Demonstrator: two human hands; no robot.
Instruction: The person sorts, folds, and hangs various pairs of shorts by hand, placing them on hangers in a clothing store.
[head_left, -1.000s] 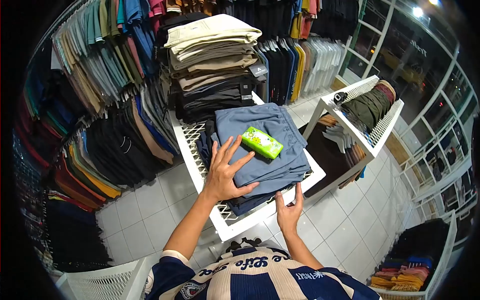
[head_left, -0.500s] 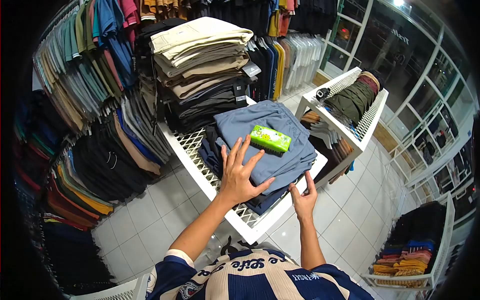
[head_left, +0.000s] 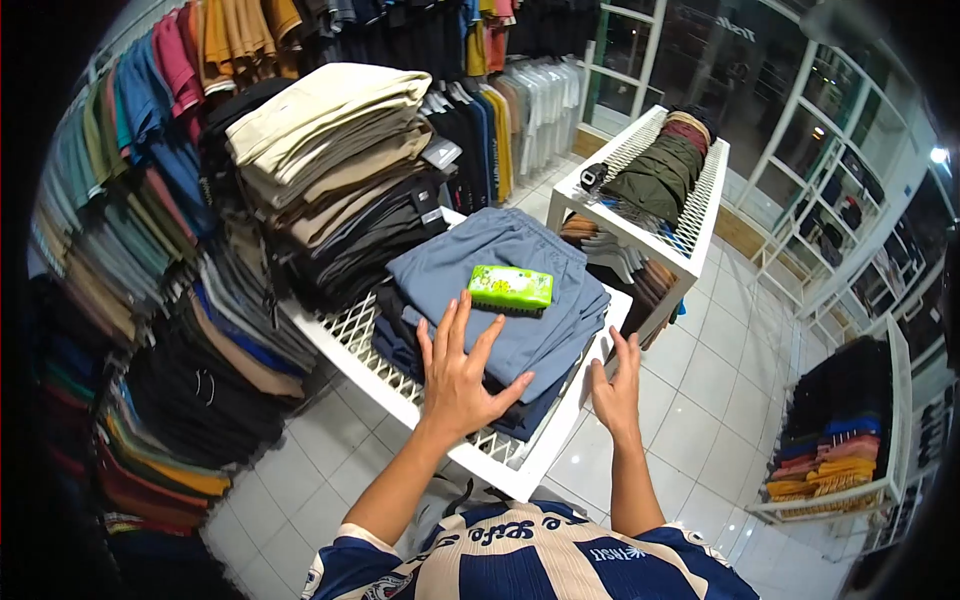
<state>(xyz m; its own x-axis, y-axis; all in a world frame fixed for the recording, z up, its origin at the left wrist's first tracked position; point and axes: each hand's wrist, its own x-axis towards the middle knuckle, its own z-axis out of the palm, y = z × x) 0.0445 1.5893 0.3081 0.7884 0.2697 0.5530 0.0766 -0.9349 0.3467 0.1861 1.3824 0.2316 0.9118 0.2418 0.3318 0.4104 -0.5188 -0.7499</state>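
Hanging clothes (head_left: 205,390) surround a white mesh bench (head_left: 560,425). On it lie folded blue-grey garments (head_left: 440,260), topped by a green block (head_left: 511,287). The cloth should be soft, light and floppy, best supported from beneath along its folded edges. The left hand (head_left: 458,395) spreads over the near side, fingertips seemingly on the cloth, grasping nothing; the right hand (head_left: 617,390) hovers half-curled and empty beside the bench's edge.

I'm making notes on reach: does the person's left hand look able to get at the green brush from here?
Probably yes. The left hand is spread close beside the green brush, which lies uncovered on the grey-blue clothes, with nothing seen between them.
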